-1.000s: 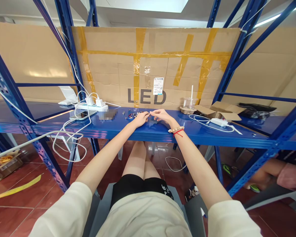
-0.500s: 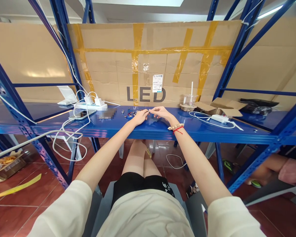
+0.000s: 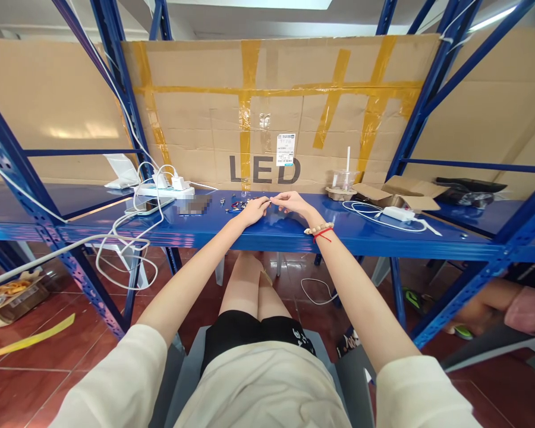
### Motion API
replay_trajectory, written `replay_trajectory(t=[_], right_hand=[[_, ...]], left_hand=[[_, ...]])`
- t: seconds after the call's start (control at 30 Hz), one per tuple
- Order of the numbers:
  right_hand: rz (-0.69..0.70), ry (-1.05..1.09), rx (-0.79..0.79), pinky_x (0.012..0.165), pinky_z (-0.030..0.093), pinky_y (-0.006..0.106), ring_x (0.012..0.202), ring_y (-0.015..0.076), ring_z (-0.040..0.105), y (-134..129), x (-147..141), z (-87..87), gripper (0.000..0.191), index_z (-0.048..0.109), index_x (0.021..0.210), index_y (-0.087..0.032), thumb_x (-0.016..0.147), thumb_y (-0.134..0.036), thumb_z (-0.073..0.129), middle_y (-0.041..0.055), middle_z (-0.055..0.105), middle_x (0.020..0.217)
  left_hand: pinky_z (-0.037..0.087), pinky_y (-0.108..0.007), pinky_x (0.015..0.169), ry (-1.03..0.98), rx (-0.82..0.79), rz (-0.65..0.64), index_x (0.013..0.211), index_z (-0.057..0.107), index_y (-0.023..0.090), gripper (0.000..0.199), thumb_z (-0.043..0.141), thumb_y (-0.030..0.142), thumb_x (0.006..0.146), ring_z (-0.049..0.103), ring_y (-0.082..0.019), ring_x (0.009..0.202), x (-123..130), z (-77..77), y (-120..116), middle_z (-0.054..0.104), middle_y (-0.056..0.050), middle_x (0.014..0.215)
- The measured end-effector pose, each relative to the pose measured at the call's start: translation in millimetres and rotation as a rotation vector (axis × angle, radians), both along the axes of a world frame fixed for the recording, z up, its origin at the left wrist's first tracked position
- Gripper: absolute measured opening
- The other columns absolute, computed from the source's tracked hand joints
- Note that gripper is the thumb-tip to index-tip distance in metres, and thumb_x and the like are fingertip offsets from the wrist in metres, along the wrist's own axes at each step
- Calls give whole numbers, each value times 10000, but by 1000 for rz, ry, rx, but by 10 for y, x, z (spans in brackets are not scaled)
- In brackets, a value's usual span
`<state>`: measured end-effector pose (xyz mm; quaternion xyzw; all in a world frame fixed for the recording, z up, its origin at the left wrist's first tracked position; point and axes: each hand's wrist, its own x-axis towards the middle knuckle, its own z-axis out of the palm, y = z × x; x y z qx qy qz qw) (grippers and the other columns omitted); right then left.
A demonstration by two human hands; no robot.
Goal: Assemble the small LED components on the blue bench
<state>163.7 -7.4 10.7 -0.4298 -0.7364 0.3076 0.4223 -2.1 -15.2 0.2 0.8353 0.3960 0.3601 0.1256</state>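
Over the blue shelf top, my left hand and my right hand meet almost fingertip to fingertip. Both sets of fingers are pinched together. Whatever they hold is too small to name, and my own fingers partly hide it. Several small loose parts, some blue and some metallic, lie just left of and behind my left hand. My right wrist wears a beaded bracelet and a red cord.
A white power strip with plugs and cables stands at the left, near a phone. At the right are a plastic cup with a straw, an open cardboard box and a white adapter. Taped cardboard rises behind.
Almost nothing differs. Both hands stay at the same spot with fingers pinched, and the view has shifted very slightly.
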Motion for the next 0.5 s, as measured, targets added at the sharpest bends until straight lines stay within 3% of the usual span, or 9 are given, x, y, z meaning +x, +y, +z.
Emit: replay_trajectory(t=[0.5], right_hand=[[1,47,-34,398,336,156,516,65,470,-1,-20,-2,425,655,734,-138,546,-516,709,26,591,639]], left_hand=[[409,-241,700,12,11,-26,841,543,155,245,318,250,862,523,-126,610,-14,-32,53,532,11,574]])
